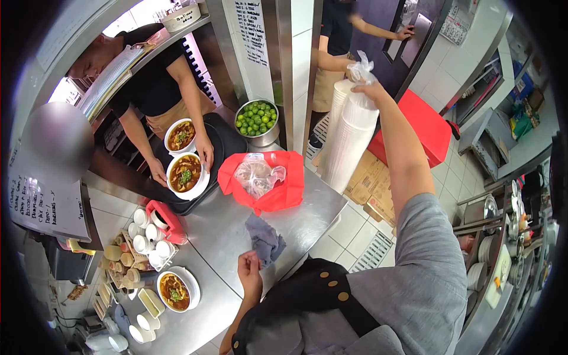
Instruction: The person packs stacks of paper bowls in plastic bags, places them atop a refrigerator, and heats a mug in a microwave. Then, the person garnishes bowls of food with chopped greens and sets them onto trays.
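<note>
My left hand (250,273) is closed on a crumpled grey cloth (266,238) that lies partly on the steel counter (234,251). With my right arm stretched forward, my right hand (371,90) grips the gathered top of a clear plastic bag (362,70). Tall stacks of white containers (350,139) stand upright inside that bag, beyond the counter's edge. Another person's forearm (331,61) reaches toward the same bag top; whether it touches is hard to tell. A red bag (290,188) with a knotted clear plastic bag (259,177) inside sits on the counter.
Across the counter a person holds a soup bowl (185,175) by a second bowl (180,136) on a black tray (228,139). Another soup bowl (176,291) stands near white cups (142,244). A pot of limes (256,120), a red box (414,127) and cardboard (367,184) are around.
</note>
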A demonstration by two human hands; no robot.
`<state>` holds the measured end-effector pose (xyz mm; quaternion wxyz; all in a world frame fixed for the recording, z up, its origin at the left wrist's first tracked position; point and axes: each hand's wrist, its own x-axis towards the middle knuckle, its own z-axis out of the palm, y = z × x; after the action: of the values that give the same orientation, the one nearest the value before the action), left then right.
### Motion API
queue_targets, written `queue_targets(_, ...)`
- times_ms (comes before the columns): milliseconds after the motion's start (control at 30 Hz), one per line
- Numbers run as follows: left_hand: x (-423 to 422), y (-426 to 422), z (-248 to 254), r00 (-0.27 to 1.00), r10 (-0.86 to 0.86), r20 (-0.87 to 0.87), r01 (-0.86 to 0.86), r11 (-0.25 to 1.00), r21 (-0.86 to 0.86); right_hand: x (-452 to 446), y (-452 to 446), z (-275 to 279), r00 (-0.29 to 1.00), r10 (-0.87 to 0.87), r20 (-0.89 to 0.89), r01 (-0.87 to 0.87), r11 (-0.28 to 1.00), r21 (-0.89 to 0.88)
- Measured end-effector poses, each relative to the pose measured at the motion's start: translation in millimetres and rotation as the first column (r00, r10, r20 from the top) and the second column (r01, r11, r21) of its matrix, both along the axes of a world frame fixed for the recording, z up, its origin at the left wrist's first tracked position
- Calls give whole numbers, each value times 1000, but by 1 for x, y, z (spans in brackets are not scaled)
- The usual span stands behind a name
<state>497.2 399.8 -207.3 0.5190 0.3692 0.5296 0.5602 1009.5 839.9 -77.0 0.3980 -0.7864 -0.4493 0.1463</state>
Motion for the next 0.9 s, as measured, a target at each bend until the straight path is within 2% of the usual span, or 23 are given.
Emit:
queue_targets(33, -1, -6, -1, 999, 26, -21, -27, 998, -48, 2, -10, 11, 960, 205, -192, -228, 968, -102)
queue_targets(67, -1, -11, -3, 998, 53, -42, -57, 994, -90, 0, -19, 20, 843, 372, -388, -458, 876, -153)
queue_targets(133, -3, -18, -14, 994, 105, -26, -107, 987, -120, 8, -13, -2, 825, 494, -275, -543, 828, -139)
queue_targets(200, -6, -19, -24, 996, 89, 17, -87, 993, -84, 12, -7, -41, 829, 557, -42, -559, 829, -17)
queue_targets(267, -4, -13, -19, 995, 93, 30, -90, 991, -102, -2, -37, -38, 700, 655, 284, -676, 736, -31)
queue_targets(333, 1, -3, -13, 996, 94, 2, -93, 989, -119, -7, -57, -71, 867, 470, 164, -493, 858, 145)
queue_targets(400, 5, 8, -1, 996, 70, 48, -64, 991, -115, -4, -74, -95, 943, 333, -2, -323, 917, 233)
queue_targets(467, 7, 20, 1, 997, 65, 30, -62, 994, -90, -10, -94, -96, 973, 216, -77, -182, 933, 311)
queue_targets(500, 8, 24, 1, 998, 57, -3, -57, 994, -94, -9, -105, -84, 958, 219, -187, -195, 971, 139)
queue_targets(600, 13, 36, 4, 998, 60, -24, -62, 993, -98, -9, -134, -56, 960, 265, -86, -248, 954, 166)
queue_targets(633, 14, 38, 4, 998, 50, -27, -52, 994, -99, 0, -132, -75, 958, 285, -35, -259, 908, 329)
queue_targets(667, 16, 41, 2, 999, 43, -30, -45, 994, -97, 6, -139, -74, 960, 277, -36, -250, 911, 328)
queue_targets(733, 22, 47, -4, 999, 31, -35, -34, 995, -98, 18, -157, -70, 954, 299, -34, -288, 940, 184)
queue_targets(800, 26, 49, -9, 1000, 26, -13, -26, 999, -20, 22, -177, -59, 952, 307, 5, -307, 951, 35)
queue_targets(833, 30, 51, 1, 999, 14, -29, -16, 998, -60, 23, -180, -63, 926, 371, -67, -352, 915, 197)
queue_targets(900, 33, 55, 2, 999, 19, -30, -21, 998, -56, 25, -190, -58, 941, 337, -17, -332, 934, 133)
